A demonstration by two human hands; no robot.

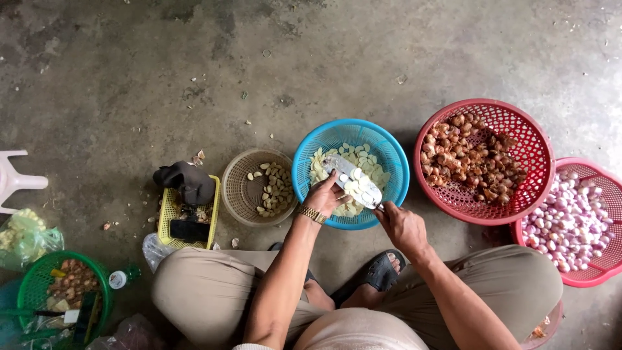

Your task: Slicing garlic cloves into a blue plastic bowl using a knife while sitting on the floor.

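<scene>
right hand (403, 227) clenches knife (353, 180) handle | flat steel blade, axis up-left | left hand (324, 196) fingertips on blade, clasping nothing | blue mesh basket (395, 162), pale slices

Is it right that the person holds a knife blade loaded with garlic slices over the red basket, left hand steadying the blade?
Not quite. The head view shows the knife over the blue basket, not a red one. The rest holds: the right hand grips the handle, the left hand touches the blade, and garlic slices lie on it.
</scene>
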